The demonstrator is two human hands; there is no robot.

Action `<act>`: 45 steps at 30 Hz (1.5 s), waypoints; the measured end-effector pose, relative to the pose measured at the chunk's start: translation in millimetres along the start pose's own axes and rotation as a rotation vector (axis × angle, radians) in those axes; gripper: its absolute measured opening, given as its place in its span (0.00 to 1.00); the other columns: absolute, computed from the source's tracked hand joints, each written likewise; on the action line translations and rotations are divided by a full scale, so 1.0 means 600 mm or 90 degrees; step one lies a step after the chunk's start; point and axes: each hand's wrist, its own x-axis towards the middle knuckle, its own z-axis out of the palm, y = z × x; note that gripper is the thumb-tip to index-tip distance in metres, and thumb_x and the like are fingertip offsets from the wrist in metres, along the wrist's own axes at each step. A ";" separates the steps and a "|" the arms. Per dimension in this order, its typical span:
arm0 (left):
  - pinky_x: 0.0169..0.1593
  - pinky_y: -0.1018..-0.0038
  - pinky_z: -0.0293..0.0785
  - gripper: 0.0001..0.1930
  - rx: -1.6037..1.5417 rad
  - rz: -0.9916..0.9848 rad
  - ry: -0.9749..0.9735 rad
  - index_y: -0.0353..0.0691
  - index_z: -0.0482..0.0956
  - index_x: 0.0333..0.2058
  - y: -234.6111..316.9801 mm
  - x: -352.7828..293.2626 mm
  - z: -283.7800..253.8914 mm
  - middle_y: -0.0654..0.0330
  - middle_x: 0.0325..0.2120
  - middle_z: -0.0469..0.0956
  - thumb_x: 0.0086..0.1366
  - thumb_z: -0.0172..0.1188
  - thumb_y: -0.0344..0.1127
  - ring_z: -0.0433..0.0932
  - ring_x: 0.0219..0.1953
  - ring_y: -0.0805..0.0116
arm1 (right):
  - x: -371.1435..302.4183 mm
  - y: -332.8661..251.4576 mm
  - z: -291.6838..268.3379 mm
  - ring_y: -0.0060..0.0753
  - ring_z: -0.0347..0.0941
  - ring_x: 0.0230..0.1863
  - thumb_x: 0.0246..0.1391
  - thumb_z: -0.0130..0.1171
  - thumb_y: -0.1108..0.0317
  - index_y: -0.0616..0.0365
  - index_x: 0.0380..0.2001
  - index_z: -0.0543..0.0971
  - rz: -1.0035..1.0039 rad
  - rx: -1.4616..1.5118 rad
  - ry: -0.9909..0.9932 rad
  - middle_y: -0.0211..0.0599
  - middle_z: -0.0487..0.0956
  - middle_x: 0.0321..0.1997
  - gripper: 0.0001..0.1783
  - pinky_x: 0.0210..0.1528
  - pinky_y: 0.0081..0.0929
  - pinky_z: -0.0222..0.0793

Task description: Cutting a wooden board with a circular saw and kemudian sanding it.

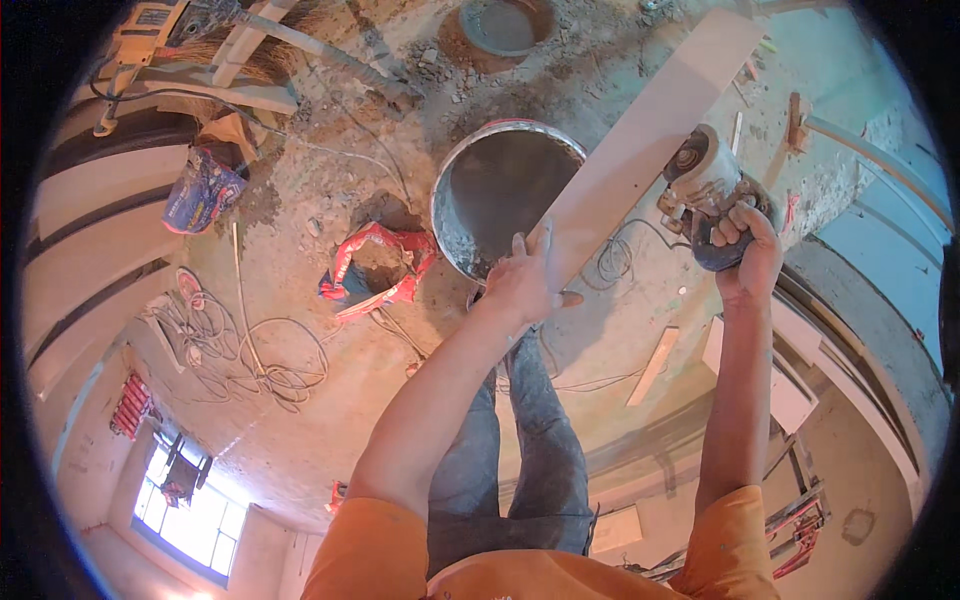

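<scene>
My left hand (525, 280) grips the near end of a long pale tile strip (645, 155), fingers on its upper face. The strip slants away to the far right, over the right rim of a large round bucket (437, 205) that has grey contents. In my right hand (748, 250) is a dusty handheld power saw (703, 182), fingers wrapped round its handle. The saw is beside the strip's right edge; I cannot tell whether it touches. Its cord (655, 232) trails down near the strip.
A torn red bag (350, 270) stands left of the bucket, with coiled cables (270, 360) further left. At the far side sits another round tub (508, 25) amid rubble. A blue bag (203, 190) leans at left. Long boards (850, 370) lie at right; a short wooden strip (653, 366) lies nearer.
</scene>
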 end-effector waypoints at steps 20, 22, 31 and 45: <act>0.66 0.49 0.71 0.72 -0.003 -0.002 -0.021 0.47 0.34 0.78 -0.001 -0.003 -0.003 0.28 0.73 0.50 0.48 0.78 0.64 0.71 0.65 0.31 | -0.027 0.012 0.022 0.19 0.57 0.26 0.63 0.53 0.74 0.53 0.32 0.71 -0.002 -0.001 0.026 0.21 0.63 0.27 0.05 0.29 0.23 0.59; 0.66 0.49 0.71 0.72 -0.005 0.001 -0.015 0.47 0.34 0.78 -0.002 -0.002 -0.002 0.28 0.73 0.50 0.48 0.78 0.64 0.71 0.65 0.31 | -0.016 0.018 0.011 0.19 0.58 0.25 0.62 0.54 0.74 0.54 0.34 0.72 0.003 0.005 0.016 0.21 0.64 0.27 0.03 0.29 0.23 0.60; 0.66 0.49 0.71 0.73 -0.021 0.002 -0.014 0.47 0.35 0.78 -0.006 0.003 -0.002 0.29 0.74 0.49 0.47 0.78 0.66 0.71 0.66 0.31 | -0.021 0.023 0.011 0.19 0.59 0.25 0.62 0.55 0.73 0.53 0.32 0.70 0.004 0.004 0.011 0.21 0.64 0.27 0.05 0.30 0.24 0.60; 0.68 0.51 0.70 0.74 -0.012 0.005 -0.034 0.47 0.33 0.78 -0.003 0.003 -0.008 0.27 0.74 0.47 0.47 0.77 0.67 0.69 0.67 0.31 | -0.027 0.028 0.022 0.20 0.58 0.25 0.61 0.54 0.75 0.54 0.32 0.71 0.014 0.010 0.056 0.23 0.65 0.27 0.04 0.30 0.25 0.59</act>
